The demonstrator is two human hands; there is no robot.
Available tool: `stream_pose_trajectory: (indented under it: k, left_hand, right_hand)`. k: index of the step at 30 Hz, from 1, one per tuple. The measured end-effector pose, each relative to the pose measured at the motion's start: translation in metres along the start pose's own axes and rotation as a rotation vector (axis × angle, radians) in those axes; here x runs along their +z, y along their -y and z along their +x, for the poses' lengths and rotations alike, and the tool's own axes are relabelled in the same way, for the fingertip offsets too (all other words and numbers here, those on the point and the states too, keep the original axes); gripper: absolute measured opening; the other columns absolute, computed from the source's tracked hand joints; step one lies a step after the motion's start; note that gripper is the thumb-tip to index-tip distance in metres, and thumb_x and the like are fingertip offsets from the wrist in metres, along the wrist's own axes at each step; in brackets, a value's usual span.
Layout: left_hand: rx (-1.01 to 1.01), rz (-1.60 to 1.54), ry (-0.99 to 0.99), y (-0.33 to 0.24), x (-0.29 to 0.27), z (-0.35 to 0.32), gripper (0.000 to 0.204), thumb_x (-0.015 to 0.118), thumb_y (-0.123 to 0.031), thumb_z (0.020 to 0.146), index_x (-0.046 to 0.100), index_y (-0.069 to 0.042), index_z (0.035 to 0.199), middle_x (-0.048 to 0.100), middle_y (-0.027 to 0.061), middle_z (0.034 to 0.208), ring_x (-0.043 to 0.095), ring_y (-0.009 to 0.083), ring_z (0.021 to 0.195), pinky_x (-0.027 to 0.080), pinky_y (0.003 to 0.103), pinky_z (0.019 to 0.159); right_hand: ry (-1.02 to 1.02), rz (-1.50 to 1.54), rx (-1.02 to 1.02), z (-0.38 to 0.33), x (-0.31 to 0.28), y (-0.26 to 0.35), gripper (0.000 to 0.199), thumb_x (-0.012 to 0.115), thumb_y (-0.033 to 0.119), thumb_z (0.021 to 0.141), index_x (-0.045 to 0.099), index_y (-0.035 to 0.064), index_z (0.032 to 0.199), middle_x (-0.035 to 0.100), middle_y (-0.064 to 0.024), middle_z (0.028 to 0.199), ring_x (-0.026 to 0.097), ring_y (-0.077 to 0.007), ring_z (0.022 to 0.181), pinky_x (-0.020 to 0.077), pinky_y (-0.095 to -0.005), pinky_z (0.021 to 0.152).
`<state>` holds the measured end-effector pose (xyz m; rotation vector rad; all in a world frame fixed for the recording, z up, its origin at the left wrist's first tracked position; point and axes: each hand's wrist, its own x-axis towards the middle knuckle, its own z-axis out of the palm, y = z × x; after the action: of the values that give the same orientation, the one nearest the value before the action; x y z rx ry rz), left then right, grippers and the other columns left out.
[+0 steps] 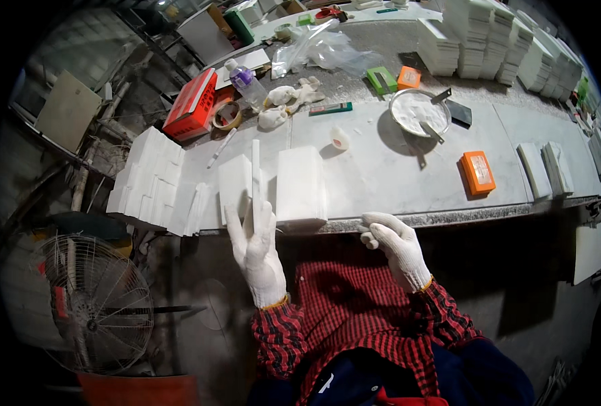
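My left hand point(253, 252), in a white knit glove, grips a thin white tile point(256, 166) that stands edge-on, with some fingers spread to its left. Behind that tile lies a white slab point(235, 181), and to the right sits a stack of white tiles point(299, 184) at the table's front edge. My right hand point(393, 245), gloved the same way, hangs just in front of the edge, its fingers curled together. Whatever it may hold is hidden. A small whitish roll point(339, 139) rests on the table beyond the stack.
A steel bowl of white powder point(409, 122) with metal scrapers stands back right, near an orange box point(478, 172). Tall tile stacks point(473, 40) line the far right. More tiles point(153, 176), a red box point(190, 105) and a bottle point(245, 81) are left. A fan point(94, 318) stands lower left.
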<state>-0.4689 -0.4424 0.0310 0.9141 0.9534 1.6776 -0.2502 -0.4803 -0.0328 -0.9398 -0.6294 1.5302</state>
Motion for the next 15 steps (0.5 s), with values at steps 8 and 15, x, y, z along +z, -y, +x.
stream_pose_trajectory:
  k: [8, 15]
  left_hand:
    - [0.58, 0.823, 0.306, 0.078, 0.046, -0.071, 0.101, 0.086, -0.007, 0.062, 0.039, 0.0, 0.15, 0.054, 0.0226, 0.138, 0.055, 0.0377, 0.127, 0.048, 0.044, 0.105]
    - [-0.392, -0.132, 0.653, 0.094, 0.074, -0.085, 0.087, 0.069, -0.032, 0.096, 0.02, 0.006, 0.157, 0.044, 0.0211, 0.149, 0.052, 0.0294, 0.134, 0.042, 0.041, 0.112]
  right_hand:
    - [0.021, 0.182, -0.113, -0.008, -0.005, -0.002, 0.039, 0.049, 0.026, 0.107, 0.057, -0.0036, 0.133, 0.066, -0.0086, 0.12, 0.06, -0.0134, 0.107, 0.0486, -0.0282, 0.091]
    - [-0.25, 0.336, 0.025, -0.032, -0.065, 0.006, 0.047, 0.041, 0.036, 0.11, 0.053, -0.0022, 0.134, 0.066, -0.0115, 0.12, 0.066, -0.0214, 0.106, 0.0537, -0.0361, 0.094]
